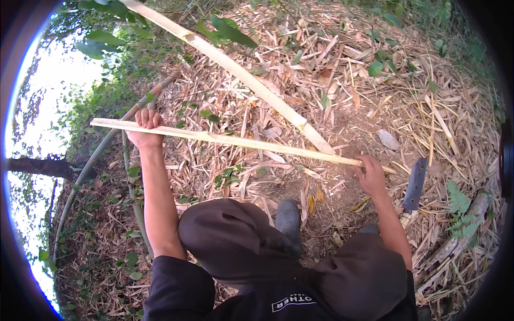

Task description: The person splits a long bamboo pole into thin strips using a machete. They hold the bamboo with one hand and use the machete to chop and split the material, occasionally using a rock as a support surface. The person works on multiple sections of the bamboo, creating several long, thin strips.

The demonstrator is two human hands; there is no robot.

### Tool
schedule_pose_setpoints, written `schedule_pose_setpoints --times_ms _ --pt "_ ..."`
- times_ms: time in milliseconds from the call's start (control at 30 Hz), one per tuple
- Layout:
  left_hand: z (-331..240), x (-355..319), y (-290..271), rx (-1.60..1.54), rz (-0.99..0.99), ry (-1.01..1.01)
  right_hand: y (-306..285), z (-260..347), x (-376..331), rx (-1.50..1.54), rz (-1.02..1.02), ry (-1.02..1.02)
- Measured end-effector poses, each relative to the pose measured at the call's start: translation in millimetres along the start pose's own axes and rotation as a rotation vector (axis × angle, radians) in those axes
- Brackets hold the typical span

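A long, pale split bamboo strip (251, 143) lies crosswise in front of me. Near its left end my left hand (147, 134) grips it, fingers curled over the top edge. My right hand (372, 175) closes round it near the right end, with a short tip sticking out beyond; the fingers are partly hidden. A second, wider bamboo strip (241, 74) slants down from the upper left, its lower end by the held strip, close to my right hand. To the right of that hand is a knife with a broad dark blade (415, 184) and a pale handle (405, 218).
Dry leaves and bamboo shavings (300, 48) cover the ground. Long green-brown poles (99, 152) lie or lean at the left among leafy plants. My boot (289, 227) stands between my bent knees. At the right are a fern (459, 208) and a log (455, 241).
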State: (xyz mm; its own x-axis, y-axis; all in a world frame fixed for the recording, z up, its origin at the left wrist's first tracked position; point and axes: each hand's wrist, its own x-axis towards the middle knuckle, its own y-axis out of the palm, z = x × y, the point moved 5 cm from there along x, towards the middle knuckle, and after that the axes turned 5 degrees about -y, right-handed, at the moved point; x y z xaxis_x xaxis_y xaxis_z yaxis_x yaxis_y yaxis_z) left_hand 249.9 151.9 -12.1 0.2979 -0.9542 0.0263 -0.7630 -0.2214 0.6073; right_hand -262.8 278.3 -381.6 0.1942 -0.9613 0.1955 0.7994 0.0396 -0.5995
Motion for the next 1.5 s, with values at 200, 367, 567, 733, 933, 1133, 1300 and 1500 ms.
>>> schedule_pose_setpoints --times_ms 200,367,567,733,933,1133,1300,1500 --pt "-9.6 -11.4 -45.0 0.345 -0.736 0.18 -10.8 1.7 -0.8 0.005 0.001 -0.023" --pt "-8.8 -27.2 -80.3 0.535 -0.991 0.173 -14.3 7.4 2.1 -0.062 0.106 0.05" --pt "-11.8 -37.1 -38.5 0.534 -1.137 0.364 7.6 16.0 9.6 -0.097 0.31 0.255" --pt "-13.6 -48.6 9.4 0.641 -1.004 0.431 21.1 23.8 6.5 -0.051 0.355 0.355" --pt "-23.3 -52.8 64.5 0.655 -0.843 0.569 15.1 22.9 6.2 0.033 0.405 0.378" --pt "-17.5 -45.6 40.3 0.667 -0.864 0.426 3.7 -8.3 -4.7 0.155 0.255 0.147" --pt "-10.3 -41.4 -6.3 0.655 -0.883 0.365 -4.7 -47.8 -22.6 0.167 0.197 0.114" --pt "-4.8 -49.1 -16.9 0.654 -0.932 0.344 4.3 -61.5 -33.5 0.215 0.347 0.352"
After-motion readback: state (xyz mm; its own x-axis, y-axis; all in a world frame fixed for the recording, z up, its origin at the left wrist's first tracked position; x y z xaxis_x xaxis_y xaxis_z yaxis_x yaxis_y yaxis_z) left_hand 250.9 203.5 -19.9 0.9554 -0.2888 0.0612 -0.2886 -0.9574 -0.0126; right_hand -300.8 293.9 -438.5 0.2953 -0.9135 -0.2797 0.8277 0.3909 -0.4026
